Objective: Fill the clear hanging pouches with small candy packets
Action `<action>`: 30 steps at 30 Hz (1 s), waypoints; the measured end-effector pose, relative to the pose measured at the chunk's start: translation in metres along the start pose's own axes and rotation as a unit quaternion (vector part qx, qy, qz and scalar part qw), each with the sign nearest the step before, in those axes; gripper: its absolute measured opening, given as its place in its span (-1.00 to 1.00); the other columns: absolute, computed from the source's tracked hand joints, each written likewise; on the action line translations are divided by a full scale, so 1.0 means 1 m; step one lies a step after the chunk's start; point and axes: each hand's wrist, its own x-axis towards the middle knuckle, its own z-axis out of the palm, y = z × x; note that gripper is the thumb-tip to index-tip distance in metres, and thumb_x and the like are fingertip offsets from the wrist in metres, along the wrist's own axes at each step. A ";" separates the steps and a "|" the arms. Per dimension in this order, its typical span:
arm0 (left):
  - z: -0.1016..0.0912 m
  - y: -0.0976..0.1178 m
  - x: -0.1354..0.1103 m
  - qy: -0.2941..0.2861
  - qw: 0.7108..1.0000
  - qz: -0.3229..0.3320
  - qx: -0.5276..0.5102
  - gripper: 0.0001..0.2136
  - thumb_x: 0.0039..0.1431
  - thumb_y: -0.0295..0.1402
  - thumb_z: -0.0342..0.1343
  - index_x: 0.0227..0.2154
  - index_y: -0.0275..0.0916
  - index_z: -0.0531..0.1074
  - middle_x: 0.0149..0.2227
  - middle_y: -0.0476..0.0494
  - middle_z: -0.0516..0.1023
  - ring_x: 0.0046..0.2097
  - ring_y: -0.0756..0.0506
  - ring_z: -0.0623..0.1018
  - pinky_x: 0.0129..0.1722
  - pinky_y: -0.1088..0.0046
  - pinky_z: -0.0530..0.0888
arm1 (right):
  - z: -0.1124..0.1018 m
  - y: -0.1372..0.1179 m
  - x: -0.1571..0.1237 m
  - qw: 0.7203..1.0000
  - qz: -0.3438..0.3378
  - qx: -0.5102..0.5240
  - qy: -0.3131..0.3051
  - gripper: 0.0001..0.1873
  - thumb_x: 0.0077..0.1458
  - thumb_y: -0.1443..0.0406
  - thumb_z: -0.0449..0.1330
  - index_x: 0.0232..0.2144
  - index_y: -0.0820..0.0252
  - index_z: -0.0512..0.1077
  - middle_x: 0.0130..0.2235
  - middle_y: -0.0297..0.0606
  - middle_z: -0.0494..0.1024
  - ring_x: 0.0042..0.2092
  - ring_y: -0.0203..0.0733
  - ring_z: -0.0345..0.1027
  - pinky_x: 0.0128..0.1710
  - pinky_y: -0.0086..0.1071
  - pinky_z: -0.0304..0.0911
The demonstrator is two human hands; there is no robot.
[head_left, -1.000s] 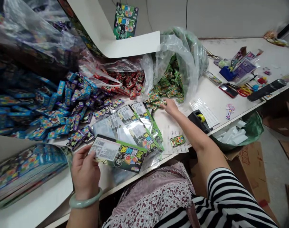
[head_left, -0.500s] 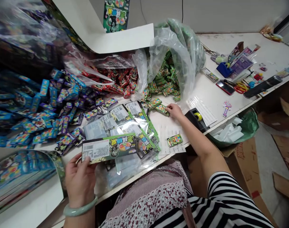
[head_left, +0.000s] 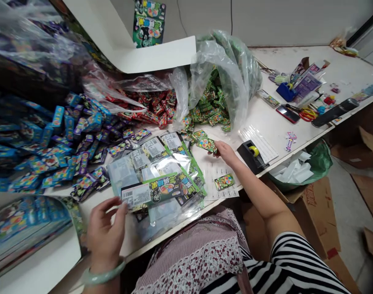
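My left hand (head_left: 108, 228), a pale green bangle on its wrist, is open beside the left end of a printed header card (head_left: 165, 190). That card rests on a spread of clear plastic bags with printed card tops (head_left: 154, 149). Between the fingertips of my right hand (head_left: 225, 154) is a small green candy box (head_left: 206, 144), tilted with its printed face up. Another green candy box (head_left: 223, 182) lies on a sheet of labels (head_left: 232, 193) near the table's front edge.
Loose blue boxes (head_left: 41, 161), purple boxes (head_left: 88, 177) and red packets (head_left: 158, 107) are heaped left and behind. Green packets spill from a clear bag (head_left: 246, 77). A tape dispenser (head_left: 253, 157), phone (head_left: 287, 113) and scissors (head_left: 308, 114) lie to the right.
My left hand has let go of the header card, which now lies further right on the bags. My right hand has lifted the green candy box and tilted its face up.
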 end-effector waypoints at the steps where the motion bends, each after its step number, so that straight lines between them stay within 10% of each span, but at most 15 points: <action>1: 0.009 0.011 0.000 -0.026 0.999 -0.016 -0.024 -0.64 0.01 -0.09 0.29 -0.20 -0.17 0.45 -0.19 -0.09 0.55 -0.18 -0.11 0.56 -0.17 0.32 0.54 | 0.007 -0.005 -0.009 0.997 0.008 0.060 -0.036 -0.51 0.27 -0.09 -0.12 -0.30 0.17 0.33 -0.42 -0.22 0.59 -0.44 -0.23 0.40 -0.40 -0.36 0.32; 6: 0.062 0.056 -0.007 -0.255 0.943 -0.105 -0.188 -0.55 0.00 -0.07 0.33 -0.13 -0.23 0.46 -0.22 -0.15 0.59 -0.17 -0.11 0.59 -0.20 0.37 0.52 | 0.065 -0.037 -0.055 0.915 0.082 0.331 -0.216 -0.49 -0.12 -0.08 0.36 -0.29 0.14 0.37 -0.40 -0.31 0.59 -0.45 -0.28 0.40 -0.43 -0.40 0.30; 11: 0.079 0.052 -0.014 -0.173 0.918 -0.174 -0.311 -0.58 -0.08 -0.05 0.40 -0.26 -0.25 0.51 -0.28 -0.09 0.59 -0.29 -0.02 0.54 -0.26 0.45 0.48 | 0.105 -0.055 -0.083 0.919 0.034 0.250 -0.302 -0.51 0.01 -0.11 0.26 -0.19 0.10 0.42 -0.29 -0.25 0.58 -0.30 -0.13 0.50 -0.26 -0.19 0.44; 14: 0.068 0.046 -0.013 -0.152 0.898 -0.220 -0.348 -0.57 -0.13 -0.07 0.43 -0.28 -0.25 0.53 -0.32 -0.05 0.59 -0.38 0.02 0.50 -0.38 0.51 0.46 | 0.101 -0.063 -0.083 0.956 -0.156 0.072 -0.237 -0.43 0.05 -0.03 0.29 0.03 0.09 0.38 -0.01 -0.09 0.54 0.04 0.05 0.44 0.05 0.01 0.38; 18: 0.058 0.046 -0.012 -0.196 0.883 -0.233 -0.358 -0.58 -0.17 -0.12 0.46 -0.31 -0.27 0.53 -0.37 -0.04 0.58 -0.45 0.04 0.47 -0.48 0.53 0.45 | 0.085 -0.078 -0.074 0.907 -0.357 -0.062 -0.214 -0.31 0.09 0.06 0.32 0.21 0.08 0.25 0.26 -0.02 0.32 0.32 0.10 0.16 0.32 0.09 0.11; 23: 0.061 0.046 -0.014 -0.191 0.872 -0.245 -0.379 -0.59 -0.12 -0.10 0.43 -0.29 -0.27 0.53 -0.40 -0.06 0.57 -0.48 0.03 0.47 -0.53 0.53 0.46 | 0.074 -0.080 -0.076 0.908 -0.367 -0.090 -0.180 -0.35 0.21 0.10 0.22 0.29 -0.04 0.15 0.24 -0.08 0.34 0.30 0.07 0.19 0.28 0.09 0.19; 30: 0.067 0.041 -0.019 -0.282 0.910 -0.165 -0.254 -0.63 -0.02 -0.04 0.35 -0.38 -0.28 0.50 -0.47 -0.04 0.48 -0.48 0.01 0.43 -0.50 0.46 0.47 | 0.082 -0.086 -0.073 0.824 -0.445 -0.190 -0.294 -0.08 0.00 0.19 0.41 0.33 0.02 0.09 0.37 -0.06 0.15 0.41 0.15 -0.08 0.37 0.12 0.01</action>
